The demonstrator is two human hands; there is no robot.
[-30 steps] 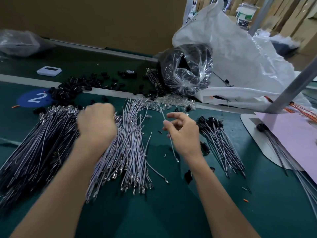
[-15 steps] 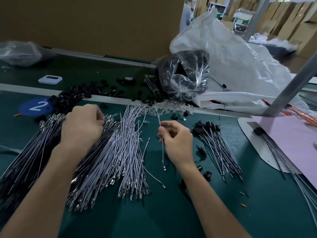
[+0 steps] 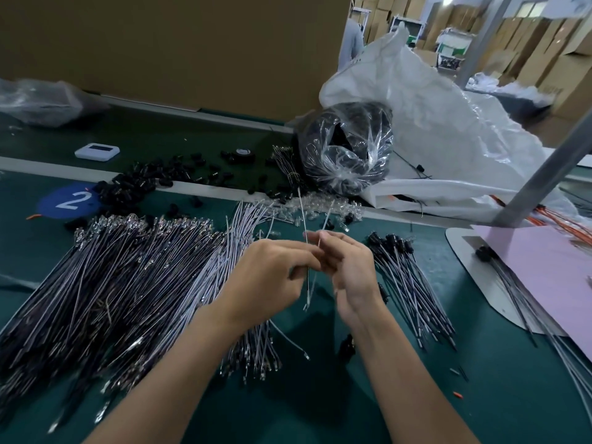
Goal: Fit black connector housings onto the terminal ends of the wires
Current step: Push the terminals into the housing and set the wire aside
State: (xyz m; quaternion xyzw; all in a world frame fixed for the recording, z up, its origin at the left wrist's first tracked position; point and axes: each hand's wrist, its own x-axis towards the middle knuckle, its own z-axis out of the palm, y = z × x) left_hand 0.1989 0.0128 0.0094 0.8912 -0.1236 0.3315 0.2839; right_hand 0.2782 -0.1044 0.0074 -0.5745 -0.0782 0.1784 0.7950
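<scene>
My left hand (image 3: pixel 269 280) and my right hand (image 3: pixel 349 267) meet above the green table, fingertips almost touching. Each pinches a thin grey wire: the left one's wire (image 3: pixel 302 216) stands nearly upright, the right one's wire (image 3: pixel 326 219) leans right. A large heap of grey wires with metal terminals (image 3: pixel 128 267) lies to the left. Wires fitted with black housings (image 3: pixel 407 274) lie in a bundle to the right. Loose black connector housings (image 3: pixel 144 184) are piled at the back left. I cannot tell whether a housing is in either hand.
A clear bag of black parts (image 3: pixel 346 149) and a big white sack (image 3: pixel 448 133) stand at the back. A pink sheet on a white base (image 3: pixel 544 267) with a grey post (image 3: pixel 544 174) is on the right. A blue "2" sticker (image 3: pixel 69 201) and a white device (image 3: pixel 97 152) are far left.
My left hand has left the wire heap and swung right with a wire, meeting my right hand. The right hand has kept hold of its wire.
</scene>
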